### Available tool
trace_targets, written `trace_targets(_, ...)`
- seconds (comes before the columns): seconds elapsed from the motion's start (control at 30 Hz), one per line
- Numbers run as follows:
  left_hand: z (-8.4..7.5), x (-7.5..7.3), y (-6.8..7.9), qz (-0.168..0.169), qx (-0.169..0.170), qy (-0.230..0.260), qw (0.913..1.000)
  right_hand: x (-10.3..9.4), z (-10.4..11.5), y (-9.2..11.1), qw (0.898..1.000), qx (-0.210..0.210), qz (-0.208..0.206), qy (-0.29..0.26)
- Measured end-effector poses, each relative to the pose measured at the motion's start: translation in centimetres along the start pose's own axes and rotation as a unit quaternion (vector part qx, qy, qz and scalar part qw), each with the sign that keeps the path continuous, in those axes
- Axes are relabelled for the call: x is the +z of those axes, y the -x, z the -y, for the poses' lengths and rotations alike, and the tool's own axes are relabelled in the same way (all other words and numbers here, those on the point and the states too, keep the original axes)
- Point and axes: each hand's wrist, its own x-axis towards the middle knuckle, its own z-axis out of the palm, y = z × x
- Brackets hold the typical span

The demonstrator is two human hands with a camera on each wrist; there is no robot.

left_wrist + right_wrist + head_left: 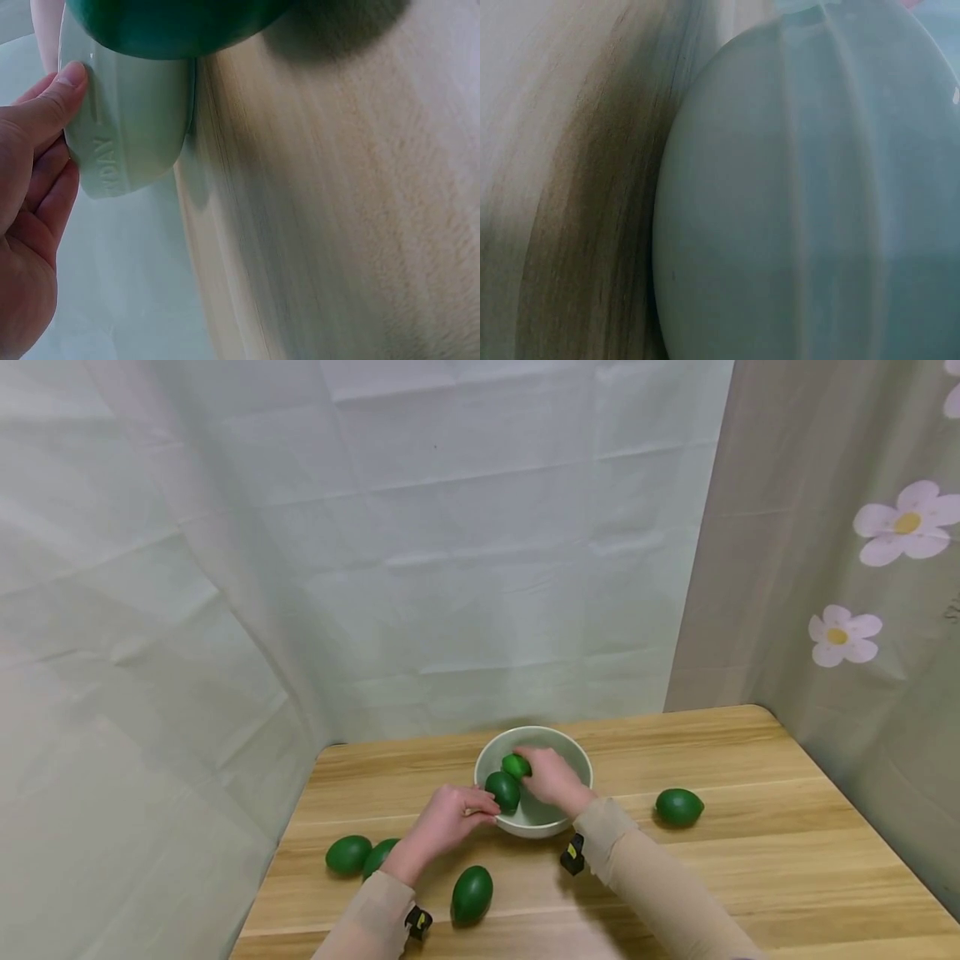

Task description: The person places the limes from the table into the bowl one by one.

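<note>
A pale green bowl stands near the table's back edge. Inside it lies a smooth dark green fruit, oval like an avocado. My right hand reaches in over the right side and grips a smaller, brighter green lime beside that fruit. At the bowl's front left, my left hand pinches the rim; in the left wrist view its thumb presses the outer wall near raised lettering. The bowl's outer wall fills much of the right wrist view, where the right hand's grip is hidden.
More dark green fruits lie on the wooden table: one at the right, one in front, one at the left and another partly behind my left wrist. A pale curtain hangs behind the table.
</note>
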Motion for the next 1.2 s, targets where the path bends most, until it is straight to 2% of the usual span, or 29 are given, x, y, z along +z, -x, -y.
trace_targets(1.2, 0.46, 0.14, 0.0, 0.01, -0.023, 0.012, 0.9996, -0.44, 0.41, 0.18, 0.999, 0.019, 0.018, -0.023)
